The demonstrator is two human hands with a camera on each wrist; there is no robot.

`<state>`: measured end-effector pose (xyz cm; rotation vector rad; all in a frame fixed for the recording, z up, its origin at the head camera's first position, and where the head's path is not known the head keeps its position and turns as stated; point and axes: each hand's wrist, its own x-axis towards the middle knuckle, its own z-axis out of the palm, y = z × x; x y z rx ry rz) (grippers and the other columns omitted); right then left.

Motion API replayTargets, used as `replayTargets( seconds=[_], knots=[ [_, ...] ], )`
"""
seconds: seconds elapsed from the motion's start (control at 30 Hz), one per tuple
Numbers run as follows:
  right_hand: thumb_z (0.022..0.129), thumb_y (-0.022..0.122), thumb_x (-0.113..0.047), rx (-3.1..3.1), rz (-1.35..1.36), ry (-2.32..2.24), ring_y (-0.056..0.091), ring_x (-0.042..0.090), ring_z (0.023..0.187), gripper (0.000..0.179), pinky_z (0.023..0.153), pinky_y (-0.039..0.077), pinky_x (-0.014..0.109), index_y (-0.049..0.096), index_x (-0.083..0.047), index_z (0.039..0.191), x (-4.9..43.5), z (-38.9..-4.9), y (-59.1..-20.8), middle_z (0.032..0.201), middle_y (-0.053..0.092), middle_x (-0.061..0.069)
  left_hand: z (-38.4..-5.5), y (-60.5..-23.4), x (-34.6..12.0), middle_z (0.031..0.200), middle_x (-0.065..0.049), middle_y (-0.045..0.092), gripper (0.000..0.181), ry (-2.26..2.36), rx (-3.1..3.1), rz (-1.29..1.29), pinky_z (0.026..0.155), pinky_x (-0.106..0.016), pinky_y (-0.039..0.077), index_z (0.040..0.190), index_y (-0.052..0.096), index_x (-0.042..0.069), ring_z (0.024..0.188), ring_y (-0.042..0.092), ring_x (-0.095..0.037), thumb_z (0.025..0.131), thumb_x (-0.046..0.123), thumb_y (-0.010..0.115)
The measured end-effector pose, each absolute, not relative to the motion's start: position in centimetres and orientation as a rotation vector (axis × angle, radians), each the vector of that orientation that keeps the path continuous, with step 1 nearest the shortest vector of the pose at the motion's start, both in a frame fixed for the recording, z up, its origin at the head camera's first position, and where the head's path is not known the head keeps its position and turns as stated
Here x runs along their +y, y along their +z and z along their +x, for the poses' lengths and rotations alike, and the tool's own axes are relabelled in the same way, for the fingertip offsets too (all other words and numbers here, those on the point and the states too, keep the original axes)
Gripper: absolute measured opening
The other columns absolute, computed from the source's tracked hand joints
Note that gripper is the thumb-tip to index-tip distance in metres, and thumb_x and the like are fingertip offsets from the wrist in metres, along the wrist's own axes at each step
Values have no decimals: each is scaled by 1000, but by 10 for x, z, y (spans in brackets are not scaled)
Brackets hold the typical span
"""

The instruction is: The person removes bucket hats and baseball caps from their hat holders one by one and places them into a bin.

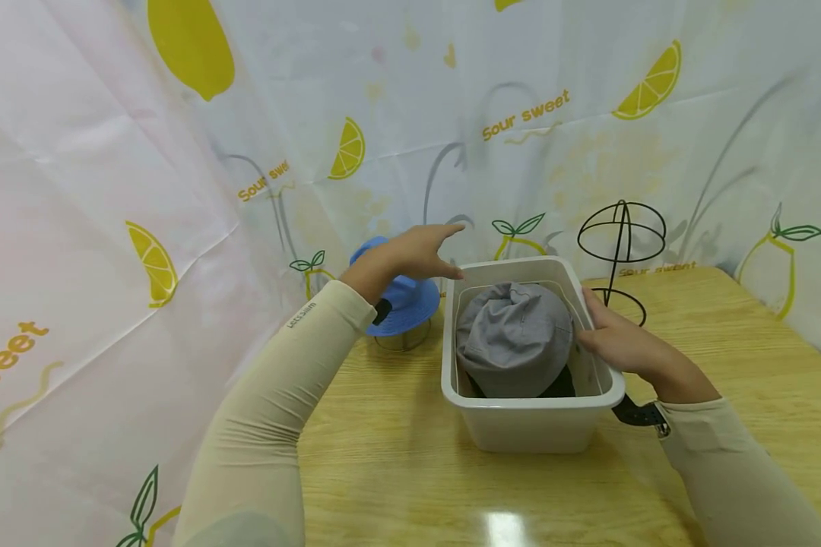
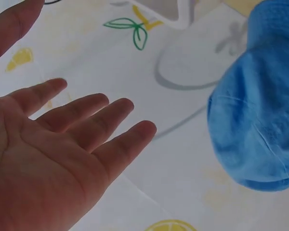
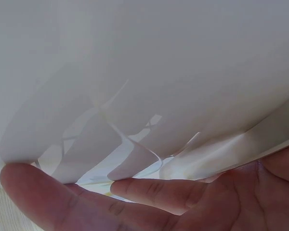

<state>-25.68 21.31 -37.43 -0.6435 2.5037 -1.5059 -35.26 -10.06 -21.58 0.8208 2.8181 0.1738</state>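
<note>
A white plastic bin (image 1: 527, 425) stands on the wooden table with a crumpled grey hat (image 1: 516, 334) inside it. Dark material shows beneath the hat. My right hand (image 1: 619, 338) grips the bin's right side, thumb over the rim and fingers along the outer wall (image 3: 149, 57). To the left, a blue bucket hat (image 1: 407, 304) sits on a low wire stand, partly hidden by my left hand (image 1: 417, 254). That hand is in the air by the bin's far left corner, fingers spread and palm bare (image 2: 48, 159); the blue hat appears beside it in the left wrist view.
A black wire hat stand (image 1: 616, 262) rises behind my right hand, close to the bin's right side. A white curtain with lemon prints (image 1: 397, 91) hangs along the back and left of the table (image 1: 376, 456).
</note>
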Motion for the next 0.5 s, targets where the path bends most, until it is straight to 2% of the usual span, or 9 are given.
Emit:
replayTargets(
  seconds=[0.3, 0.5],
  knots=[
    [100, 41, 1, 2501, -653, -1519, 26, 65, 141, 89, 83, 55, 64, -21, -12, 164, 213, -257, -377, 169, -7, 30, -370, -213, -126, 172, -6, 26, 94, 229, 2927, 681, 125, -48, 27, 168, 16, 20, 157, 27, -30, 96, 43, 72],
    [101, 40, 2, 2502, -664, -1523, 22, 66, 142, 89, 84, 54, 67, -21, -13, 164, 213, -258, -377, 169, -9, 30, -376, -213, -140, 170, -8, 29, 90, 263, 2968, 618, 125, -47, 28, 167, 22, 15, 156, 28, -30, 96, 42, 70]
  ],
)
